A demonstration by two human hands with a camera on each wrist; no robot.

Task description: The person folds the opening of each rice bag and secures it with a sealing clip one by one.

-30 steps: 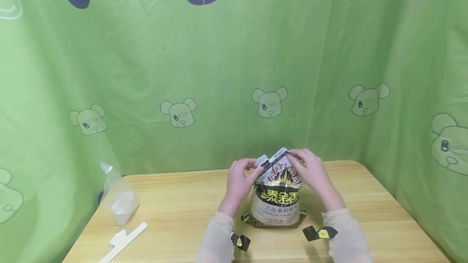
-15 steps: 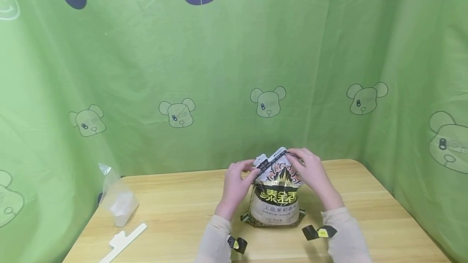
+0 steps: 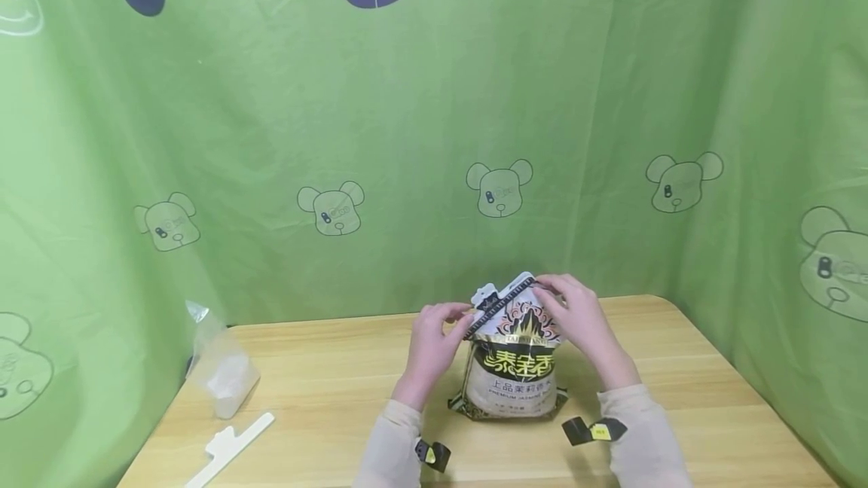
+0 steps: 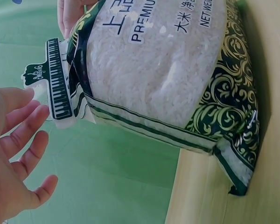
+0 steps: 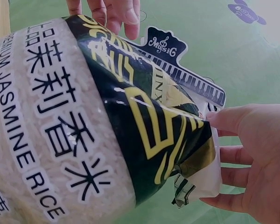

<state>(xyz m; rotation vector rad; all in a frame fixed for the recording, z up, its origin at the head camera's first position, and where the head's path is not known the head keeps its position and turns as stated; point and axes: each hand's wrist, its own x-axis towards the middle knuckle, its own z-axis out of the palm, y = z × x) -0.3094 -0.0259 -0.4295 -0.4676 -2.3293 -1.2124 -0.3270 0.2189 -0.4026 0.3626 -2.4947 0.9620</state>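
Observation:
A bag of jasmine rice (image 3: 518, 379) stands upright on the wooden table. A long bag clip (image 3: 502, 306) with a piano-key print and the word Music lies slanted across its top, lower at the left. My left hand (image 4: 14, 149) is beside the clip's left end, fingers spread and loosely bent, fingertips right at the clip's edge. On the other side my right hand (image 5: 259, 158) pinches the upper right corner of the bag, thumb in front and fingers partly hidden behind. The head view shows the left hand (image 3: 434, 341) and right hand (image 3: 576, 318) flanking the bag top.
To the left, a clear plastic bag (image 3: 230, 382) with white contents stands on the table (image 3: 325, 390). In front of it lies a white clip (image 3: 230, 446). A green printed curtain (image 3: 407, 111) hangs behind and along both sides.
My left hand has drawn back leftward from the clip's lower end, and its fingers have loosened, so more of that end shows. The right hand stays at the bag's upper right corner.

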